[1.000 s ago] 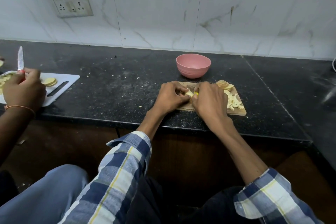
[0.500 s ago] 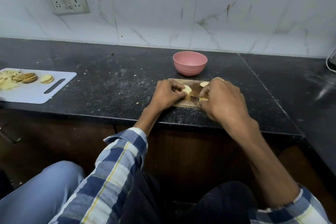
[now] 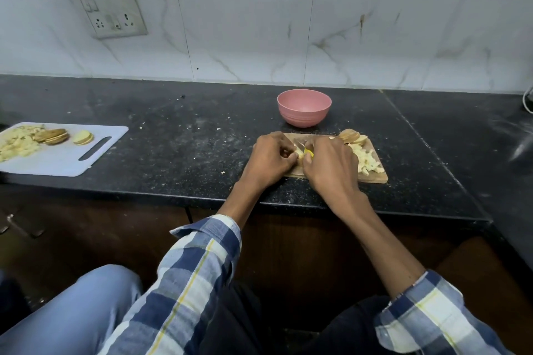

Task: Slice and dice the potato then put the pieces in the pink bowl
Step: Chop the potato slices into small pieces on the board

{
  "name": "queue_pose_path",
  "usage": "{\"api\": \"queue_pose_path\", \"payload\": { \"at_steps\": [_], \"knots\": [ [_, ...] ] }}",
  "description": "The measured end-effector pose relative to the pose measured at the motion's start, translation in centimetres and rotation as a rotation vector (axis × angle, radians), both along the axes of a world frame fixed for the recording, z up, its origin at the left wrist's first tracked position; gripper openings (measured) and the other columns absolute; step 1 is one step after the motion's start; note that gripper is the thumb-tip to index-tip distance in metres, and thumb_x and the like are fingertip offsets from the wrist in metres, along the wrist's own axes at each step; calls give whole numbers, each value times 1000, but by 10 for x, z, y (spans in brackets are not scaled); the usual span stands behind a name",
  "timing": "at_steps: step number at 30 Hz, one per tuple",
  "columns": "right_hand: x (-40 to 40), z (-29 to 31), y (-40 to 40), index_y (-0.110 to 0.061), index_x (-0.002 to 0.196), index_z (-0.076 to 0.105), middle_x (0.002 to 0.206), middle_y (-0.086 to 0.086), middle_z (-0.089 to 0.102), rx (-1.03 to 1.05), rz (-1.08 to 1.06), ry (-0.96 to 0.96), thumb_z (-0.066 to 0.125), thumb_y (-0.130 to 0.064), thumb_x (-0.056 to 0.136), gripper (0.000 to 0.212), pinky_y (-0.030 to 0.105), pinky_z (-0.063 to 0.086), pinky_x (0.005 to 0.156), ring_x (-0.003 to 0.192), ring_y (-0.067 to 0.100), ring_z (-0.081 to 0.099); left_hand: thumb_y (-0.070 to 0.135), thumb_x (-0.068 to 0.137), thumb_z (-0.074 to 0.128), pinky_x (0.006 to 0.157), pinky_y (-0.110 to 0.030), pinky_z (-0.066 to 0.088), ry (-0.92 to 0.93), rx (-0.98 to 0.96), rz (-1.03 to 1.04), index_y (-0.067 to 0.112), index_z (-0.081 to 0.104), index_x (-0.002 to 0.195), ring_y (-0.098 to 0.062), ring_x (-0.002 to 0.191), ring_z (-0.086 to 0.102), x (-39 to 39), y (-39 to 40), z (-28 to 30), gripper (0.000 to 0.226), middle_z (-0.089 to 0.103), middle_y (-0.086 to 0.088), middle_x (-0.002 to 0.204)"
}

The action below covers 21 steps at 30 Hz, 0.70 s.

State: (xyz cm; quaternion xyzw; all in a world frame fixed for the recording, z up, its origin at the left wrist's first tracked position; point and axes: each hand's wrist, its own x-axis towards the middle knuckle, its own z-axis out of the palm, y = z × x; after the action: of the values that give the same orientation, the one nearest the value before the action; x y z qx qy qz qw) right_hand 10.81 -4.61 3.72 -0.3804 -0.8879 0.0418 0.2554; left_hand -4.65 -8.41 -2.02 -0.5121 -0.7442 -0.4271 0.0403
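My left hand (image 3: 269,160) pins a pale potato slice (image 3: 300,153) flat on the wooden cutting board (image 3: 372,177), fingers curled close round it so it cannot slide under the blade. My right hand (image 3: 331,166) has its grip closed on a small knife (image 3: 305,150); only a bit of yellow handle and a short stretch of blade show between my two hands, so I cannot tell exactly where the edge meets the slice. I judge I am in the middle of dicing this piece.

The diced pieces (image 3: 366,160) lie heaped on the right half of the board, pushed clear of the cutting spot, and the uncut slices (image 3: 350,135) wait stacked at the far right corner within easy reach. The pink bowl (image 3: 304,108) stands on the dark surface (image 3: 187,153) just behind the board, close enough to scrape into; I see nothing in it yet, so the transfer is not yet done.

Well to the left sits a white cutting board (image 3: 57,161) with more potato on it, apart from my work
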Motion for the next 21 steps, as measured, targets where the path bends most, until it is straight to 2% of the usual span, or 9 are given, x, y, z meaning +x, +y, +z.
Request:
{"api": "queue_pose_path", "payload": {
  "at_steps": [5,9,13,16,19,21],
  "knots": [
    [-6,1,3,-14,105,68,105,13,69,-9,8,-20,66,-20,95,12,38,43,71,98,37,65,18,81,76,83,-35,59,4,-4,-3,18,84,92,-7,83,68,0,-3,0,13,73,8,92],
    [-6,11,7,-15,106,68,108,12,68,-103,1,-16,72,-20,90,17,36,43,73,102,37,64,19,80,78,80,-36,58,-3,-5,-2,18,84,91,-8,81,68,-1,-2,1,12,73,8,89],
    [1,26,2,-15,97,69,102,8,69,-179,-18,-53,81,-18,82,19,38,53,75,94,31,65,26,77,79,79,-38,58,-12,-17,0,22,84,89,-7,78,67,-7,0,1,13,71,10,86],
    [13,37,-6,-14,96,70,100,9,67,-212,-14,-99,80,-12,78,20,39,56,78,93,32,65,24,78,82,79,-37,59,-29,-21,5,19,84,89,-6,77,68,-8,2,0,13,72,10,85],
    [25,45,-10,-16,92,72,95,6,68,-202,-35,-129,79,-11,79,15,39,56,78,89,29,65,22,78,83,81,-33,59,-34,-7,10,18,85,91,-4,78,68,-7,1,0,14,74,11,87],
    [32,47,-11,-18,88,75,83,1,65,-189,-42,-98,78,-12,83,8,35,51,72,82,24,62,22,79,83,84,-28,58,-42,6,12,19,85,93,-2,80,69,-6,0,-1,15,76,11,90]
  ]
}}
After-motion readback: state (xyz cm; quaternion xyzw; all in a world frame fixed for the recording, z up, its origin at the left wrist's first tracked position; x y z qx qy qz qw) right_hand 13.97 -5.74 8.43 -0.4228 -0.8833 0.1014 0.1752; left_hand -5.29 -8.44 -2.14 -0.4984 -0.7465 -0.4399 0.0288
